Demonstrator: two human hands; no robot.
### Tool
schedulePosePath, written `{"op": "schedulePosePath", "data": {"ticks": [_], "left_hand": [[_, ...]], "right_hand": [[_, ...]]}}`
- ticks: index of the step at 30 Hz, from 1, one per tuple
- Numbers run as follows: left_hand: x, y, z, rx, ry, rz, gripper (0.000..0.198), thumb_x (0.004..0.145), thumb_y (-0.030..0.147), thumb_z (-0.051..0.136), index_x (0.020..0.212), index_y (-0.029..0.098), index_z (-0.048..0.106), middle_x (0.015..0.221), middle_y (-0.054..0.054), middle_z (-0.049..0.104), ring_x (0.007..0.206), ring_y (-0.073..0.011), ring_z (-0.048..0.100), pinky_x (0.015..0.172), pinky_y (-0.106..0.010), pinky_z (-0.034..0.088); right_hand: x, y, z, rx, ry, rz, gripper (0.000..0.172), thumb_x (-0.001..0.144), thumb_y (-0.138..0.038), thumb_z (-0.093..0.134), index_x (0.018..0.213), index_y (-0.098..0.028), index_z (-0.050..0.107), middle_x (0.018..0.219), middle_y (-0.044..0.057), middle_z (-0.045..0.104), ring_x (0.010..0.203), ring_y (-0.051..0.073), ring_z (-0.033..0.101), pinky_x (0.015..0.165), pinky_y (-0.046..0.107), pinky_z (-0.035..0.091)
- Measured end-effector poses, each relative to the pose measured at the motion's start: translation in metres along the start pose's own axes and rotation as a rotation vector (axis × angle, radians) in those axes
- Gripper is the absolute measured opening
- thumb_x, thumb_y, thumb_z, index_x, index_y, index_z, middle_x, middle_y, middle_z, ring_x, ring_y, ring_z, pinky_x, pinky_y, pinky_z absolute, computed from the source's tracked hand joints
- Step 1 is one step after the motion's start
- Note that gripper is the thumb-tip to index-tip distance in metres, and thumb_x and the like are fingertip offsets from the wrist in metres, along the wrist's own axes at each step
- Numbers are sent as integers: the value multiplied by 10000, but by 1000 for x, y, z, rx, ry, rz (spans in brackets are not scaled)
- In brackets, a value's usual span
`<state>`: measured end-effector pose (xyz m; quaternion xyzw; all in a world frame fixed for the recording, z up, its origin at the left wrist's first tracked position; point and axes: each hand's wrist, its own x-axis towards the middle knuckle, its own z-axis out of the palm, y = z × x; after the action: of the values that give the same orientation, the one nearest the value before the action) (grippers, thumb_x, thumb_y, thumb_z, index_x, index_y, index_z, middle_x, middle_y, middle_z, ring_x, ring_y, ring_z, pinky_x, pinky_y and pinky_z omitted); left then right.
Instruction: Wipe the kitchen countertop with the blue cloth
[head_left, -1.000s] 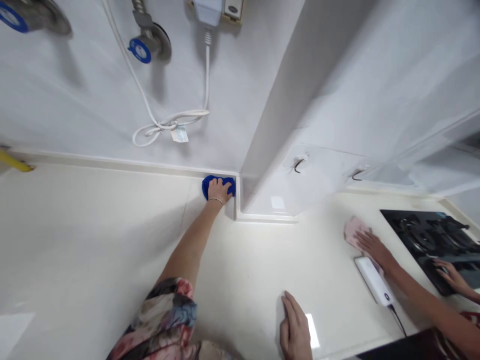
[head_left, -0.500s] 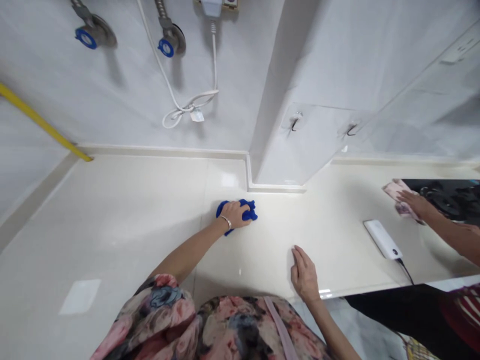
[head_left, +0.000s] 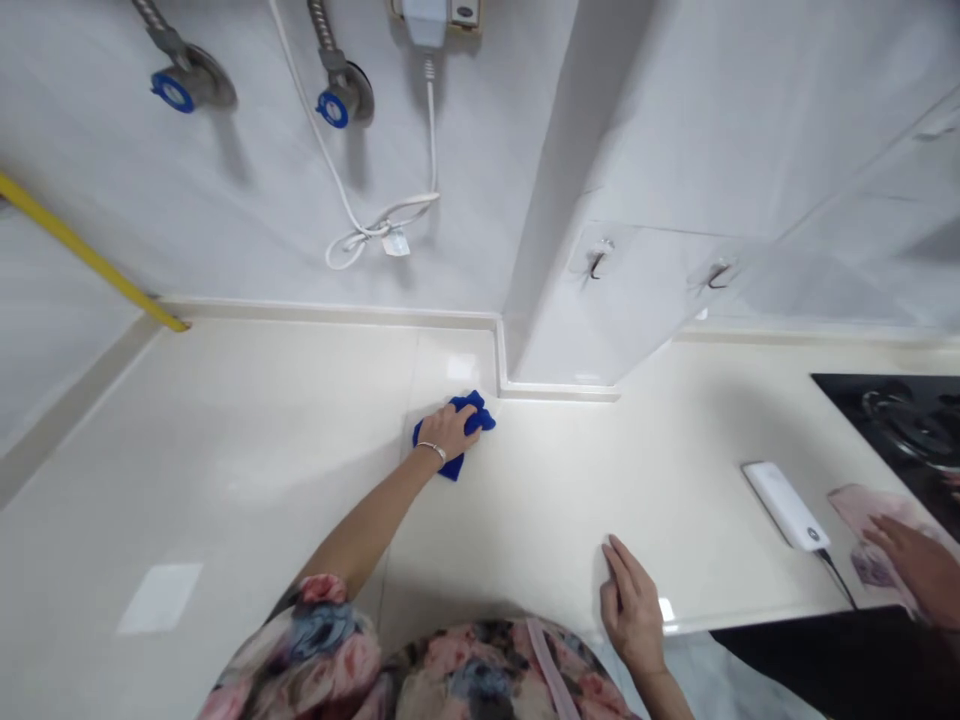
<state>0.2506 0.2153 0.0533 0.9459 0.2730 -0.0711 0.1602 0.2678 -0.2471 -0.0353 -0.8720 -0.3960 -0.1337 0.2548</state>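
Your left hand (head_left: pixel 448 432) presses down on a crumpled blue cleaning cloth (head_left: pixel 458 428), fingers curled over it and gripping. The cloth lies on the cream stone countertop (head_left: pixel 247 440), just in front of the white tiled column (head_left: pixel 592 300) at its near left corner. Your right hand (head_left: pixel 632 608) rests flat on the countertop edge, well right of the column, fingers relaxed and extended, holding nothing. Farther right lie a white power bank (head_left: pixel 784 504) and another person's hand (head_left: pixel 911 560) on a pink cloth (head_left: pixel 874 520).

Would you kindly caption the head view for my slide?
Left hand presses a blue cloth on the cream countertop; right hand rests flat near its edge.
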Motion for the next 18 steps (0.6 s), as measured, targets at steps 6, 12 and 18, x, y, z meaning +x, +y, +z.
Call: {"op": "schedulePosePath", "data": {"ticks": [6, 12, 18], "left_hand": [[91, 26, -13, -40, 82, -84, 487, 1017, 508, 492, 1457, 335, 610, 1280, -138, 662, 1195, -338, 661, 977, -458, 538], [160, 20, -25, -64, 74, -64, 505, 1005, 544, 523, 1462, 347, 612, 1269, -142, 663, 1166, -361, 667, 957, -472, 539], [205, 14, -30, -89, 109, -109, 501, 1014, 533, 520, 1466, 334, 607, 1290, -165, 652, 1180, -374, 660, 958, -491, 536]], "right_hand": [[-4, 0, 2, -24, -12, 4, 560, 1026, -156, 489, 1580, -240, 514, 1506, 146, 622, 1309, 310, 652, 1040, 515, 591], [-14, 8, -1, -74, -63, -5, 623, 1009, -167, 519, 1624, -261, 473, 1525, 141, 618, 1309, 331, 668, 987, 505, 623], [-17, 10, -2, -80, -76, 14, 607, 1026, -293, 514, 1632, -277, 478, 1484, 136, 652, 1246, 349, 704, 933, 513, 654]]}}
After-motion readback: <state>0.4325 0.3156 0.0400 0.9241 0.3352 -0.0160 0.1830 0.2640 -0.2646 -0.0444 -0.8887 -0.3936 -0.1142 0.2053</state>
